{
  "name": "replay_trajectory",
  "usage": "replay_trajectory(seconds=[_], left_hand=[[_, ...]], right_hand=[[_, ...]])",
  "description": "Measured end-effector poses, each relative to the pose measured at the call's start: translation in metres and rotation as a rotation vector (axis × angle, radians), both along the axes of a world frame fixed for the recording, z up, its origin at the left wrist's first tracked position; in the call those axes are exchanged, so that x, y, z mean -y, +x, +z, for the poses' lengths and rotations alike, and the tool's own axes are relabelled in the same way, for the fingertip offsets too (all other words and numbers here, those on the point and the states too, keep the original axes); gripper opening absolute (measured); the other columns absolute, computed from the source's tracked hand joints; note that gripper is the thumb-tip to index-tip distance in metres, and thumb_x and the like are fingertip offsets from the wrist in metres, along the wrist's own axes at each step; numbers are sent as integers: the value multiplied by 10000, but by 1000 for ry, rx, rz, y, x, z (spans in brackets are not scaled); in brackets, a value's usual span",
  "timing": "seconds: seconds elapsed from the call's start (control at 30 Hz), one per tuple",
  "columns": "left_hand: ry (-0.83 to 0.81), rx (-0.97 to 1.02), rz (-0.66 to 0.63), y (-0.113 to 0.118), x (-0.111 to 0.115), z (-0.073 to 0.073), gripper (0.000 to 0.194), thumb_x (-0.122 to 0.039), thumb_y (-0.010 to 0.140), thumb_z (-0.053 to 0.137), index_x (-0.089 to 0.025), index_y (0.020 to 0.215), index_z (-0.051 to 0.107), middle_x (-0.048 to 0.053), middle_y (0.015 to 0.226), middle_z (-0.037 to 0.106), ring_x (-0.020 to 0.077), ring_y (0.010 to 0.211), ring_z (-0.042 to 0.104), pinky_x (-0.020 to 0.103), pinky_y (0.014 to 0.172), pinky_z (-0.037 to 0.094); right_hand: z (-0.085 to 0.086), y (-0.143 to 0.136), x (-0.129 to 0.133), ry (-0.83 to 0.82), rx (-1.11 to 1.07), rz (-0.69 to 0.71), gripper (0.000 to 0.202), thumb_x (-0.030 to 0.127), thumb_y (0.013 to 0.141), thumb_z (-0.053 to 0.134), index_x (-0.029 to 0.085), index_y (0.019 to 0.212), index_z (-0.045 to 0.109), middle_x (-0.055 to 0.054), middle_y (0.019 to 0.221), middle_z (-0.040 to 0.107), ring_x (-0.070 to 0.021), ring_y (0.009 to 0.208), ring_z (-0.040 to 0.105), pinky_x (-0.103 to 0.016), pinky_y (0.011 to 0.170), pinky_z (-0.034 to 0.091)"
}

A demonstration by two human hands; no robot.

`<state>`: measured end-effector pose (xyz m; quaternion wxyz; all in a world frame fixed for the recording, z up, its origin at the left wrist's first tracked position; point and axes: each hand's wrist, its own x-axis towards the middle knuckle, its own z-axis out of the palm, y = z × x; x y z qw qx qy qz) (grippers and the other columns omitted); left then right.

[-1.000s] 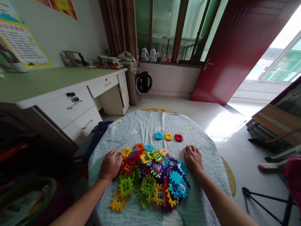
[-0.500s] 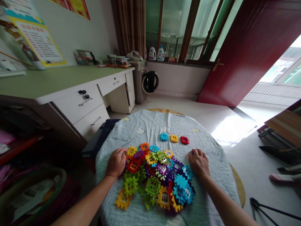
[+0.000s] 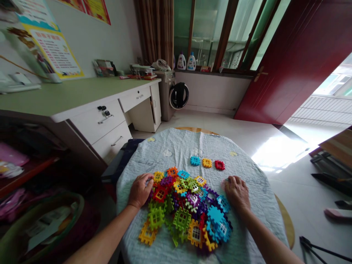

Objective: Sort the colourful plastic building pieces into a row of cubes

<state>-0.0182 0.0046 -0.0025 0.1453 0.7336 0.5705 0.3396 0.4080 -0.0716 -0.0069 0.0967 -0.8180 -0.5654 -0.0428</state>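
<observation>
A heap of colourful plastic window-shaped blocks (image 3: 182,219) lies on a cloth-covered round table (image 3: 178,146). At the heap's left edge is my left hand (image 3: 140,190), its fingers curled beside a yellow block (image 3: 158,176); what they hold, if anything, is hidden. My right hand (image 3: 237,191) rests on the cloth to the right of the heap, fingers bent downward, near a blue block (image 3: 223,203). Whether something is under its fingers cannot be made out. Beyond the heap, a blue block (image 3: 195,160), a yellow block (image 3: 207,163) and a red block (image 3: 219,165) lie flat in a row, apart from each other.
A green-topped desk (image 3: 82,90) with white drawers stands at the left. Below it is a large tub (image 3: 79,209). Behind the table are a washing machine (image 3: 165,95) and a red door (image 3: 286,62). Black tripod legs (image 3: 316,246) stand at lower right.
The whole view has shifted slightly, so things appear a little further right. Both hands keep nearly the same places beside the heap, and the row of three blocks is unchanged.
</observation>
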Motion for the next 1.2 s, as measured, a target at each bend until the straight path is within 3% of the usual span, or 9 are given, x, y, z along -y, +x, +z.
replay_trajectory(seconds=[0.33, 0.43, 0.5, 0.57, 0.67, 0.8, 0.9, 1.03, 1.2], left_hand=[[-146, 111, -52, -3, -6, 6, 285, -368, 820, 468, -188, 880, 680, 70, 964, 703, 235, 987, 623, 406, 972, 461], [-183, 102, -54, -3, -14, 16, 292, -344, 762, 534, -178, 948, 688, 95, 1116, 662, 253, 1112, 581, 433, 1036, 421], [-179, 43, -96, 2, -19, 27, 366, -334, 704, 611, -192, 1032, 683, 105, 1251, 605, 275, 1199, 530, 449, 1066, 392], [-202, -40, -216, 12, -23, 39, 441, -332, 661, 672, -218, 1088, 673, 91, 1301, 584, 284, 1222, 509, 443, 1070, 385], [-282, -178, -373, 32, -29, 54, 487, -316, 620, 705, -242, 1100, 666, 52, 1207, 648, 281, 1174, 531, 410, 1036, 406], [-376, -349, -431, 52, -34, 61, 499, -300, 567, 718, -251, 1062, 677, 33, 1042, 696, 286, 1026, 594, 372, 922, 462], [-319, -408, -393, 59, -35, 63, 536, -287, 559, 716, -233, 1090, 666, 67, 1039, 667, 293, 987, 606, 375, 907, 462], [-201, -332, -364, 62, -35, 63, 623, -231, 609, 679, -226, 1225, 585, 89, 1147, 611, 266, 1037, 598, 367, 958, 442], [-184, -294, -369, 65, -35, 60, 654, -214, 633, 712, -208, 1266, 550, 105, 1223, 607, 276, 1130, 570, 398, 1025, 416]], right_hand=[[0, 0, 1, -2, -5, 1, 302, 363, 942, 409, 196, 1122, 585, -102, 1196, 572, -259, 1070, 496, -382, 916, 358], [-1, 0, 1, 2, -3, 8, 292, 372, 941, 416, 200, 1110, 579, -93, 1193, 574, -262, 1073, 497, -380, 920, 357], [-2, 1, 0, 5, 1, 11, 288, 374, 940, 421, 201, 1108, 577, -91, 1195, 575, -264, 1076, 499, -378, 922, 357], [-4, 2, -1, 9, 3, 5, 297, 385, 937, 429, 201, 1118, 576, -93, 1199, 576, -268, 1079, 501, -379, 923, 359], [-5, 3, -1, 12, 6, 5, 315, 407, 933, 439, 202, 1128, 577, -96, 1192, 580, -268, 1072, 508, -380, 925, 362], [-6, 3, -1, 16, 5, 16, 296, 387, 935, 430, 205, 1111, 583, -96, 1182, 582, -257, 1065, 517, -376, 931, 360], [-5, 3, 0, 25, 6, 18, 288, 381, 932, 429, 207, 1099, 587, -101, 1179, 585, -257, 1063, 517, -379, 931, 360], [-3, 2, 0, 22, -2, 16, 272, 356, 931, 426, 212, 1098, 584, -95, 1182, 586, -254, 1065, 518, -376, 937, 360], [-2, 1, 0, 19, -4, 6, 293, 391, 935, 427, 204, 1099, 581, -97, 1188, 578, -262, 1065, 521, -382, 933, 370]])
